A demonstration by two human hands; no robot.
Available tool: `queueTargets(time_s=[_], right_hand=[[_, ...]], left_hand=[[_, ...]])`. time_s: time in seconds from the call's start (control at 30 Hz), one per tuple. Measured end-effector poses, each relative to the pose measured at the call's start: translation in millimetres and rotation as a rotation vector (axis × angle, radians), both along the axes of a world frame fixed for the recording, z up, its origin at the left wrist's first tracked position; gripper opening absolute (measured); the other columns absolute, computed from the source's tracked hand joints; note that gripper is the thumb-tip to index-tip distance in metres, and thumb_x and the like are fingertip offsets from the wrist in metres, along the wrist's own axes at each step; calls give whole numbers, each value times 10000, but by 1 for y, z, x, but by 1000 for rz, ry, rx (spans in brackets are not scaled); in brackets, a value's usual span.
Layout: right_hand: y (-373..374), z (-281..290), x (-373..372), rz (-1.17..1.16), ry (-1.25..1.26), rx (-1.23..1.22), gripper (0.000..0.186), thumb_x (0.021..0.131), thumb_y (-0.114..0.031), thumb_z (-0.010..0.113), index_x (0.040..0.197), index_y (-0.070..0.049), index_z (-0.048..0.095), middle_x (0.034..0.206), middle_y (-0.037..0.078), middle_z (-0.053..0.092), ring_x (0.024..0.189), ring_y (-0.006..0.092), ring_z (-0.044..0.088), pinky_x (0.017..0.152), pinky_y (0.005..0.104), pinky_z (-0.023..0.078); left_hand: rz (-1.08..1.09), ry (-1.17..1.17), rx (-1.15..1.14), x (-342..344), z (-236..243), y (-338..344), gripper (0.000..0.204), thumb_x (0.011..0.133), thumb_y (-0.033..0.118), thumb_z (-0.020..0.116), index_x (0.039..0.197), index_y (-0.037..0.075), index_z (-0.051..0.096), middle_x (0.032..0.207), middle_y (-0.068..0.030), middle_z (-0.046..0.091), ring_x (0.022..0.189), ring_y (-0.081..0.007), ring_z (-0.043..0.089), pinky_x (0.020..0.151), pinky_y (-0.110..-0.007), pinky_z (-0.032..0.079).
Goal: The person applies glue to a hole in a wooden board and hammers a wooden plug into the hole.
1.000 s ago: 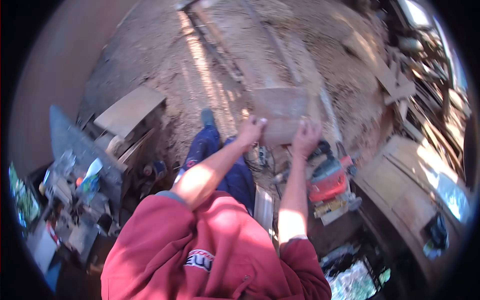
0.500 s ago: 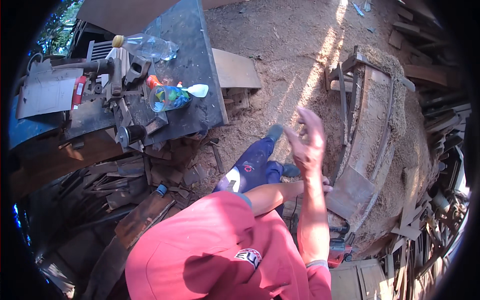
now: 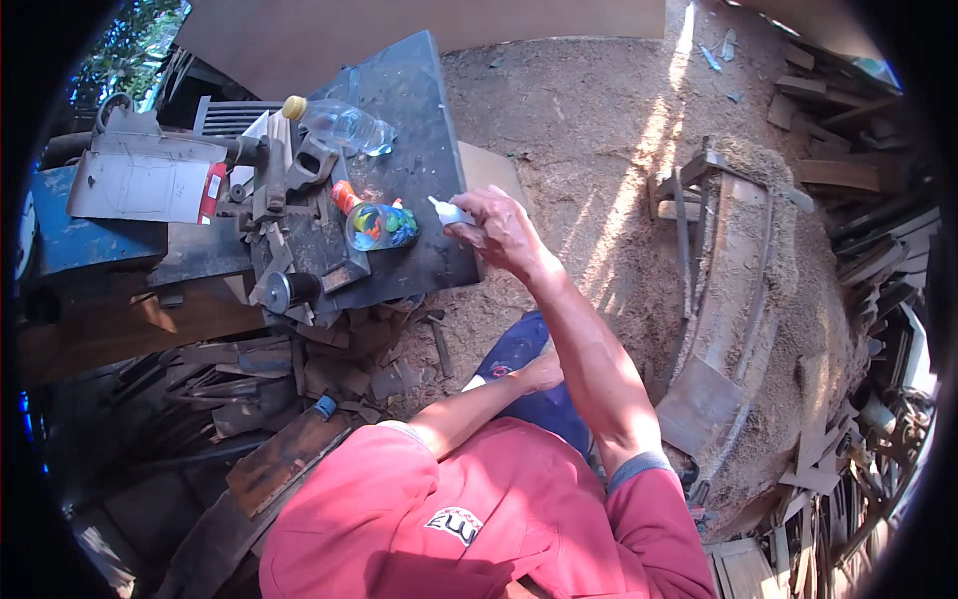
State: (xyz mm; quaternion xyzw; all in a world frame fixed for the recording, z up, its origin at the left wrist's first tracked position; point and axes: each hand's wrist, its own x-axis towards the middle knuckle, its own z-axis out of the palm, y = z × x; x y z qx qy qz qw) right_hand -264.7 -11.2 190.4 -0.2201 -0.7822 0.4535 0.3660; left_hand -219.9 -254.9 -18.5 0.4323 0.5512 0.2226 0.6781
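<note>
My right hand point(image 3: 504, 235) is closed round a small white squeeze bottle point(image 3: 455, 213) with a pointed nozzle, just off the right edge of the dark tabletop point(image 3: 431, 120). The nozzle points toward the left. Close by on the tabletop is a clear container point(image 3: 379, 228) with colourful blue, green and yellow patches, and an orange-red item point(image 3: 345, 195) touches its far side. My left hand point(image 3: 544, 372) is low over my thigh, beside my right forearm. Its fingers are mostly hidden, and whether it holds anything does not show.
A clear plastic bottle with a yellow cap point(image 3: 344, 125) lies farther back on the tabletop. Metal tools, a cardboard piece point(image 3: 150, 180) and a black cylinder point(image 3: 289, 292) crowd its left side. To the right, a long wooden bench point(image 3: 733, 270) stands among shavings, with stacked scrap wood point(image 3: 848, 180) beyond.
My right hand has moved left to the tabletop's edge and taken hold of the white squeeze bottle, lifting it from beside the clear container. My left hand has drawn back left toward my thigh.
</note>
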Motion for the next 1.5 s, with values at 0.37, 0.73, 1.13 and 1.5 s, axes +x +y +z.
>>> queueTargets(time_s=[0.37,0.73,1.13,1.5], right_hand=[[21,144,288,-407,199,-407,360,1011,-291,669,1212,5,704,970,17,723,824,80,583,789,262,484],[-225,37,476,-1394,474,-395,361,963,-50,664,1309,37,609,1032,120,718,872,165,689,759,281,559],[-326,-172,449,-2028,566,-723,285,926,-70,730,1180,34,655,943,67,703,804,122,665,706,268,553],[-317,-201,465,-2090,265,-676,291,873,-131,762,1087,54,692,1026,157,711,923,246,691,814,373,545]], left_hand=[[-24,-115,-299,120,14,129,273,1014,317,609,1110,62,635,880,-43,621,754,-148,617,615,-270,513],[488,451,-77,307,-6,270,619,1050,515,430,1141,-72,605,1128,-221,625,1034,-381,600,947,-506,476],[684,1194,42,353,-45,274,684,1044,609,306,1227,-15,517,1233,-203,533,1229,-375,497,1010,-543,416],[717,1206,62,356,-51,278,705,1046,595,313,1216,-57,519,1245,-221,519,1257,-404,476,1039,-561,414]])
